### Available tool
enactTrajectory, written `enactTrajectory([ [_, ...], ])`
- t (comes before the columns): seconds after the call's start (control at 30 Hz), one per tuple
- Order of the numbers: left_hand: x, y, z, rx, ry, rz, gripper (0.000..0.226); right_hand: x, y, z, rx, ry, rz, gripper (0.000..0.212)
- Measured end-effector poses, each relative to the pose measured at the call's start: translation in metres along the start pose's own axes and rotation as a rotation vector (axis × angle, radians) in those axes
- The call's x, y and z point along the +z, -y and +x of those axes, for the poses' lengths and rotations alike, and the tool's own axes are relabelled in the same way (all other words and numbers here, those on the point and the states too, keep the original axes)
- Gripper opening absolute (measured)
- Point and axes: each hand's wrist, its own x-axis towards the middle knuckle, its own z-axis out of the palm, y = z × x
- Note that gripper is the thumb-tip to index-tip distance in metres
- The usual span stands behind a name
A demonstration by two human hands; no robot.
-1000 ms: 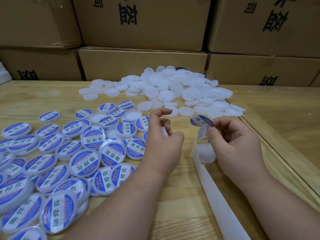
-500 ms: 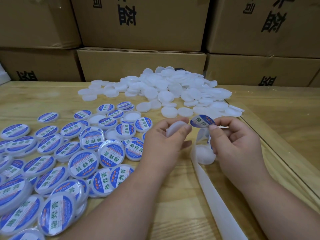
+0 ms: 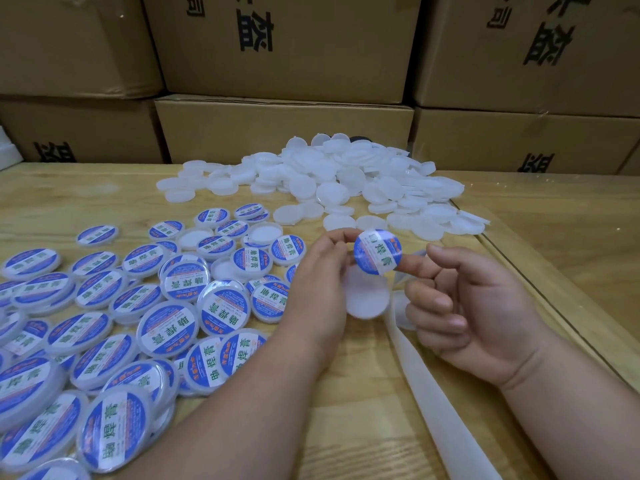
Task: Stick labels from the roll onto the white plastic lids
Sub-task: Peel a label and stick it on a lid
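Note:
My left hand (image 3: 318, 285) grips a bare white lid (image 3: 367, 299) just above the table, with its fingertips up at the left edge of a round blue-and-white label (image 3: 377, 251). The label faces me above the lid and sticks to the index fingertip of my right hand (image 3: 464, 306). That hand's thumb hovers a little to the right of the label and its other fingers are curled. The empty white backing strip (image 3: 443, 414) trails from under my right hand toward the bottom edge. The roll itself is out of sight.
A heap of bare white lids (image 3: 346, 181) lies at the back of the wooden table (image 3: 363, 427). Several labelled lids (image 3: 166, 327) are spread over the left half. Stacked cardboard boxes (image 3: 284, 129) wall off the far side. A raised wooden ledge (image 3: 554, 258) borders the right.
The label has come free of the backing strip and turned face up toward me. My left hand has brought the white lid in under it, and both hands have drawn close together.

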Motion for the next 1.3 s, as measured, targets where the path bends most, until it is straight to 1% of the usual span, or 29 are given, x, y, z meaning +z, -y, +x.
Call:
enactTrajectory([
  [0.1, 0.0, 0.003, 0.001, -0.052, 0.005, 0.122, 0.034, 0.0, -0.001, 0.0, 0.01, 0.031, 0.015, 0.04],
  [0.17, 0.002, 0.005, 0.001, -0.041, 0.011, 0.166, 0.039, 0.0, -0.002, 0.0, -0.041, 0.036, 0.022, 0.036],
  [0.23, 0.004, 0.007, 0.001, -0.021, -0.006, 0.157, 0.033, 0.0, -0.005, 0.002, -0.185, 0.001, -0.059, 0.027],
  [0.27, 0.004, 0.007, 0.001, -0.018, -0.026, 0.158, 0.029, 0.001, -0.007, 0.003, -0.274, -0.048, -0.134, 0.023],
  [0.33, 0.004, 0.007, 0.002, -0.012, -0.046, 0.189, 0.027, 0.004, -0.012, 0.005, -0.41, -0.15, -0.269, 0.028],
  [0.43, 0.005, 0.01, 0.0, 0.013, 0.015, 0.28, 0.019, 0.008, -0.021, 0.008, -0.506, -0.181, -0.379, 0.039],
  [0.53, 0.01, 0.013, -0.004, 0.016, 0.122, 0.3, 0.016, 0.008, -0.026, 0.007, -0.553, -0.15, -0.548, 0.048],
  [0.63, 0.01, 0.014, -0.003, 0.013, 0.102, 0.355, 0.02, 0.007, -0.028, 0.006, -0.562, -0.116, -0.689, 0.053],
  [0.77, 0.008, 0.013, -0.003, 0.012, 0.052, 0.428, 0.022, 0.006, -0.028, 0.004, -0.564, -0.08, -0.724, 0.053],
  [0.83, 0.008, 0.011, -0.005, 0.018, 0.059, 0.477, 0.022, 0.005, -0.029, 0.004, -0.584, -0.088, -0.668, 0.049],
  [0.87, 0.007, 0.009, -0.005, 0.017, 0.07, 0.551, 0.021, 0.005, -0.029, 0.004, -0.598, -0.107, -0.635, 0.045],
  [0.9, 0.006, 0.005, -0.005, 0.014, 0.099, 0.672, 0.02, 0.005, -0.028, 0.004, -0.614, -0.135, -0.606, 0.042],
  [0.97, 0.003, -0.009, -0.004, -0.035, 0.229, 0.926, 0.014, 0.004, -0.026, 0.005, -0.655, -0.208, -0.574, 0.037],
  [1.03, 0.0, -0.027, -0.003, -0.149, 0.408, 1.063, 0.006, 0.003, -0.025, 0.006, -0.683, -0.268, -0.573, 0.033],
  [1.07, -0.003, -0.037, -0.004, -0.209, 0.506, 1.099, 0.009, 0.002, -0.024, 0.006, -0.691, -0.285, -0.568, 0.032],
  [1.13, -0.008, -0.054, -0.007, -0.316, 0.699, 1.189, 0.038, 0.002, -0.024, 0.007, -0.696, -0.302, -0.561, 0.032],
  [1.2, -0.006, -0.063, -0.014, -0.388, 0.816, 1.365, 0.064, 0.002, -0.024, 0.007, -0.695, -0.312, -0.566, 0.032],
  [1.23, -0.003, -0.063, -0.018, -0.383, 0.847, 1.455, 0.071, 0.002, -0.024, 0.007, -0.695, -0.317, -0.568, 0.032],
  [1.3, 0.002, -0.057, -0.022, -0.309, 0.859, 1.557, 0.072, 0.003, -0.025, 0.007, -0.698, -0.329, -0.57, 0.032],
])
